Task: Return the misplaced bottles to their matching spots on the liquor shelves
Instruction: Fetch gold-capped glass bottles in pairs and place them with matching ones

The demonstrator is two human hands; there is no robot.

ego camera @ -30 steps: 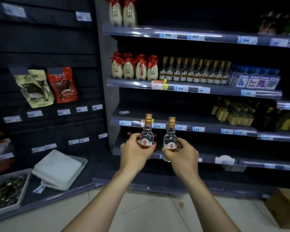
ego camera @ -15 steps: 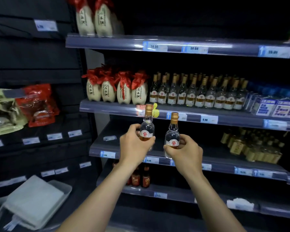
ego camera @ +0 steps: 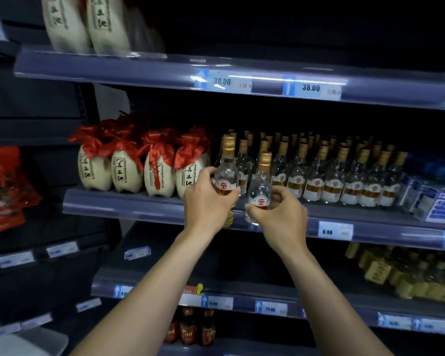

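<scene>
My left hand (ego camera: 206, 201) grips a small clear bottle (ego camera: 226, 173) with a gold cap and a red-and-white label. My right hand (ego camera: 280, 217) holds a second identical bottle (ego camera: 260, 187), slightly lower and to the right. Both bottles are upright, raised to the front edge of the second shelf (ego camera: 129, 204). Just behind them stands a row of matching gold-capped bottles (ego camera: 344, 181) several deep. The left-hand bottle sits beside the cream jars with red cloth tops (ego camera: 144, 168).
Blue boxed goods (ego camera: 437, 199) fill the shelf's right end. The top shelf (ego camera: 165, 70) carries more cream jars and price tags. Below are yellow-labelled bottles (ego camera: 409, 276) and dark red bottles (ego camera: 190, 327). Red snack bags (ego camera: 3, 188) hang at left.
Both hands have risen with their bottles from the lower shelves up to the second shelf. The view has closed in on the shelving, and the matching row now sits directly behind the bottles.
</scene>
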